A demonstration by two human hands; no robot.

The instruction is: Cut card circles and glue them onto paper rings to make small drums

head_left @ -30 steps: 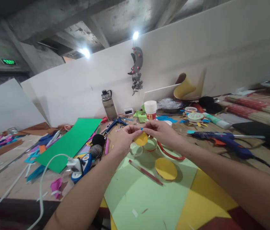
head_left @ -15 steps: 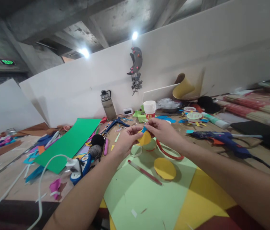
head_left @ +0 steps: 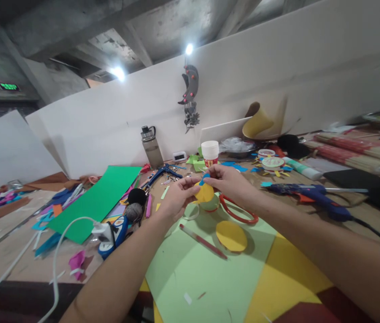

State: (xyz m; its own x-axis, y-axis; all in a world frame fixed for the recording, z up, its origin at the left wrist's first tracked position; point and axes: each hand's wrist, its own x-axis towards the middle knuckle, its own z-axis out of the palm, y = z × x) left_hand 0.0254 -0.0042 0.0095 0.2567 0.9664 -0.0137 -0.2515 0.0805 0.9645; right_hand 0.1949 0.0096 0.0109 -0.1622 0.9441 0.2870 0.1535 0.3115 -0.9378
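Head view: both hands are up over the far edge of the light green sheet [head_left: 190,264]. Left hand [head_left: 176,197] pinches the small yellow disc [head_left: 205,194] by its left edge. Right hand [head_left: 230,181] is closed in a fingertip pinch on a blue scrap [head_left: 203,179] at the disc's top edge, touching it. The disc sits between the two hands, held clear above the sheet, face tilted toward the camera.

On the sheet:
- second yellow disc [head_left: 231,236], flat, toward its right side
- red stick [head_left: 203,241], diagonal, mid-sheet

Red ring [head_left: 239,211] lies at the sheet's far edge, under the right hand. Blue glue gun [head_left: 314,197] is well right of the sheet. Paper cups [head_left: 210,152] stand beyond it. Dark green sheet [head_left: 99,199] lies to its left.
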